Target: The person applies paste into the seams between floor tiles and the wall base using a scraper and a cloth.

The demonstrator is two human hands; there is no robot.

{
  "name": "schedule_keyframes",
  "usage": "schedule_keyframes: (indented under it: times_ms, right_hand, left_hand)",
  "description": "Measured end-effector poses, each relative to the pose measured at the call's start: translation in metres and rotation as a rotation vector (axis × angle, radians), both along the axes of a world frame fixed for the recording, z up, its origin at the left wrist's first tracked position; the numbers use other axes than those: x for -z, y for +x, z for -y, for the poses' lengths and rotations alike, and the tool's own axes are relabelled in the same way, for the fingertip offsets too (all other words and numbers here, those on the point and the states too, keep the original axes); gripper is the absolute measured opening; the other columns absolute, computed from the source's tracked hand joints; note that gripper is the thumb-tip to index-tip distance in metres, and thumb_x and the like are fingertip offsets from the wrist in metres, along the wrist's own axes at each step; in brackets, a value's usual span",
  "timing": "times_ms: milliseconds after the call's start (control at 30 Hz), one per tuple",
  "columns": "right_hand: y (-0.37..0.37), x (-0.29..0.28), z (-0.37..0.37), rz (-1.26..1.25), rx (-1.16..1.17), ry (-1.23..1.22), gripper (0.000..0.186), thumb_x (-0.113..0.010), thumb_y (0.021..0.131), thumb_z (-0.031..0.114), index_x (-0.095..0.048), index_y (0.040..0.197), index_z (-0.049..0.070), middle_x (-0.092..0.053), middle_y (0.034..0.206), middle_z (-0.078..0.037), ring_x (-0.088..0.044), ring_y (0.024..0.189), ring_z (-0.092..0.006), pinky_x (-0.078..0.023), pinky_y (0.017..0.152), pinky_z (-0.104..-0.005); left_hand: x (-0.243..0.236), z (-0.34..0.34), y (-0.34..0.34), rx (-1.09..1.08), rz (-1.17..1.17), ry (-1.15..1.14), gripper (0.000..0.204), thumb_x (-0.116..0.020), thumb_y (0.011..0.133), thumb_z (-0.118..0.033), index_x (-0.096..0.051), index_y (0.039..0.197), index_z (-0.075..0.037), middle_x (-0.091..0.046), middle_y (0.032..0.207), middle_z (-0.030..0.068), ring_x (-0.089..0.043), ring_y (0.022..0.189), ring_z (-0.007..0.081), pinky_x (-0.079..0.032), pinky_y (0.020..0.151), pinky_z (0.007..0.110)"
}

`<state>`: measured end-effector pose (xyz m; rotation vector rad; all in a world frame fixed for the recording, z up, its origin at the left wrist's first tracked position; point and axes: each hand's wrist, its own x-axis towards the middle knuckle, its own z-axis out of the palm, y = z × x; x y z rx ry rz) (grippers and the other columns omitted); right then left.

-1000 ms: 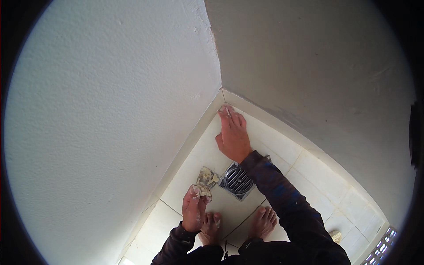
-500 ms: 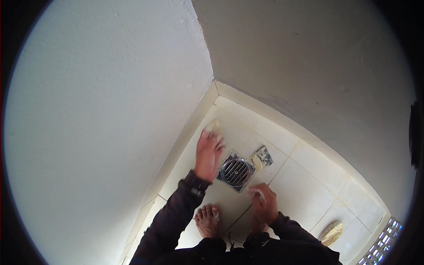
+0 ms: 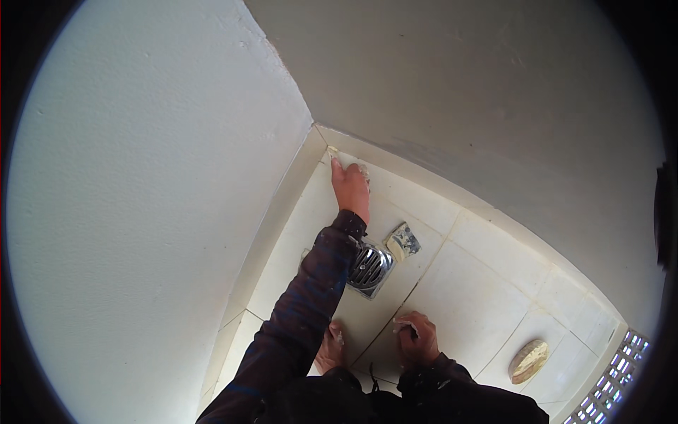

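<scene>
My left hand [image 3: 351, 185] reaches into the floor corner, its fingers closed and smeared with paste. At its fingertips is a dab of cream-coloured paste [image 3: 332, 151], against the foot of the skirting tiles. My right hand [image 3: 418, 338] is curled low over the floor near my feet, with whitish smears on its fingers; whatever it may hold is hidden. Beyond my left forearm lies a small flat dark-and-grey piece [image 3: 403, 242] with cream paste on it. It sits beside the square metal floor drain [image 3: 370, 268], which my left sleeve partly covers.
A round, shallow piece [image 3: 529, 361] bearing cream paste lies on the tiles at the right. Pale floor tiles [image 3: 480, 297] run between a white wall [image 3: 155, 198] and a grey wall [image 3: 480, 92]. One bare foot [image 3: 330, 350] shows below. A perforated block screen [image 3: 611, 381] stands at lower right.
My left hand has moved forward from beside the drain into the corner, the cream paste at its fingertips. My right hand has drawn back slightly and stays curled. The view has shifted a little.
</scene>
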<state>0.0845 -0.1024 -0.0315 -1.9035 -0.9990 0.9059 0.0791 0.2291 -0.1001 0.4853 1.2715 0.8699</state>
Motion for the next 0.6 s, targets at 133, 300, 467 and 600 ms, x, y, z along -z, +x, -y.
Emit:
schedule_keyframes:
  times_ms: [133,300,467,600]
  right_hand:
    - [-0.007,0.005,0.0,-0.062,-0.038,0.08,0.022,-0.059,0.078,-0.006,-0.071,0.091,0.007,-0.07,0.077,-0.009,-0.069,0.07,-0.0293,-0.052,0.066,-0.0381]
    - [-0.002,0.012,0.008,-0.088,-0.017,0.057,0.022,-0.058,0.079,-0.007,-0.071,0.091,0.007,-0.07,0.077,-0.009,-0.069,0.071,-0.029,-0.053,0.066,-0.0386]
    - [-0.007,0.009,0.004,-0.128,-0.024,0.045,0.022,-0.056,0.08,-0.006,-0.071,0.092,0.006,-0.07,0.078,-0.01,-0.07,0.071,-0.0287,-0.054,0.066,-0.0376]
    - [-0.005,0.011,0.004,-0.154,0.002,0.051,0.022,-0.055,0.082,-0.006,-0.07,0.093,0.004,-0.069,0.079,-0.012,-0.07,0.073,-0.029,-0.054,0.066,-0.0365]
  left_hand:
    - [0.025,-0.01,-0.013,0.126,-0.374,0.253,0.069,-0.051,0.091,-0.016,-0.03,0.152,0.008,-0.068,0.092,0.0171,-0.065,0.079,0.0307,-0.053,0.08,0.043]
    - [-0.004,0.013,0.009,0.536,-0.793,0.36,0.07,-0.054,0.089,-0.023,-0.034,0.143,0.015,-0.067,0.109,0.037,-0.065,0.103,0.051,-0.05,0.093,0.054]
    - [-0.018,0.042,0.028,0.659,-0.685,0.361,0.07,-0.055,0.089,-0.022,-0.034,0.141,0.019,-0.067,0.105,0.0369,-0.065,0.099,0.0526,-0.051,0.09,0.052]
    - [-0.023,0.07,0.027,0.892,-0.313,0.249,0.072,-0.056,0.089,-0.022,-0.032,0.142,0.02,-0.067,0.106,0.0346,-0.067,0.098,0.0467,-0.052,0.087,0.047]
